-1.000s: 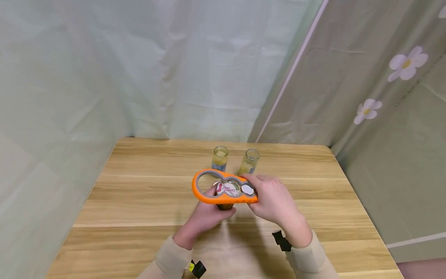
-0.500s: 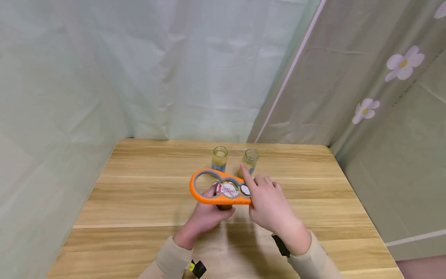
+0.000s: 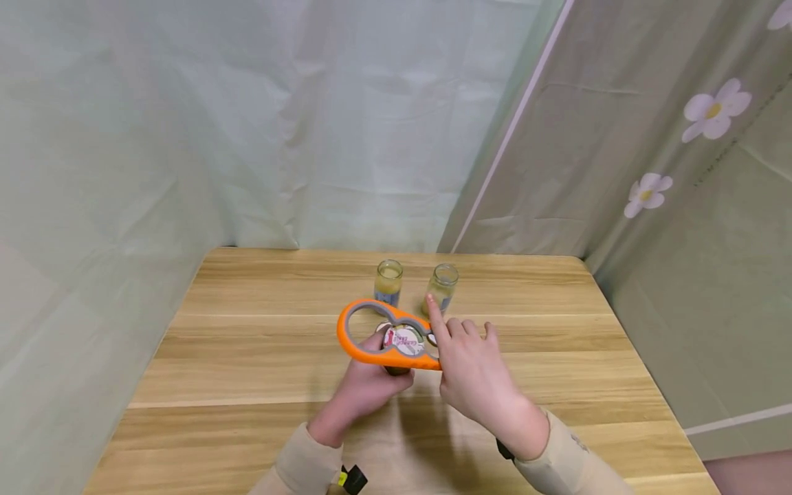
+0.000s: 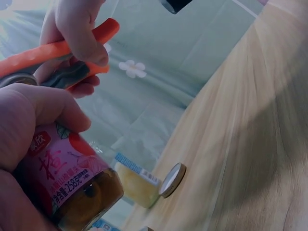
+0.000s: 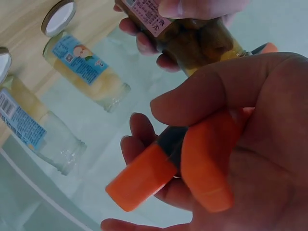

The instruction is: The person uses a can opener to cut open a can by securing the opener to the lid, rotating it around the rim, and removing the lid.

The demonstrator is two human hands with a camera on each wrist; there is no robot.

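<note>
My left hand [image 3: 370,385] grips a glass jar [image 4: 79,178] with a pink label and dark round fruit inside, held above the table. Around its printed lid [image 3: 405,339] sits an orange and grey jar opener [image 3: 365,355] with scalloped openings. In the right wrist view, my right hand [image 5: 260,115] holds the opener's narrow end between the thumb and the curled fingers beneath. From the head view, the right index finger [image 3: 435,316] points forward, straight out over the opener. The left fingers around the far side of the jar are partly hidden.
Two lidless glass jars with blue labels and pale contents, a left one [image 3: 388,280] and a right one [image 3: 444,282], stand behind the hands on the wooden table [image 3: 247,371]. Loose lids [image 5: 58,18] lie beside them. Curtains [image 3: 371,137] hang around the table.
My right hand has shifted its grip leftward along the opener, its index finger now extended. The opener's narrow end has swung slightly toward me. The left hand and its jar stay nearly still.
</note>
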